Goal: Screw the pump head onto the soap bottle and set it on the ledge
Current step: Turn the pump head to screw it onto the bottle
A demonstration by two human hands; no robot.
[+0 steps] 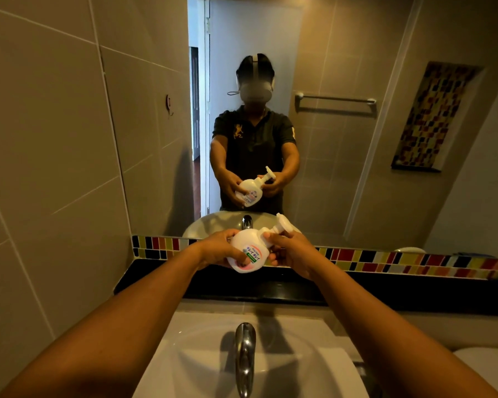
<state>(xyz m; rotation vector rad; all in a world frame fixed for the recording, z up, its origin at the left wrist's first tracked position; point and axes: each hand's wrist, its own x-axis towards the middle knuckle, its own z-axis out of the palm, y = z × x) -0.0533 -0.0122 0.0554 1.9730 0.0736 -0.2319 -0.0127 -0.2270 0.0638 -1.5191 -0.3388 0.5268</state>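
Observation:
A round white soap bottle (249, 249) with a pink and green label is held tilted in the air above the black ledge (385, 285). My left hand (217, 249) grips the bottle's body from the left. My right hand (292, 251) is closed around the bottle's neck, at the base of the white pump head (283, 224), which sits on the bottle and points up and to the right. The mirror behind shows the same grip from the front.
A white sink (202, 354) with a chrome tap (245, 357) lies below my arms. A strip of coloured mosaic tiles (400, 261) runs along the back of the ledge under the mirror. Tiled wall stands close on the left. A white rim shows at lower right.

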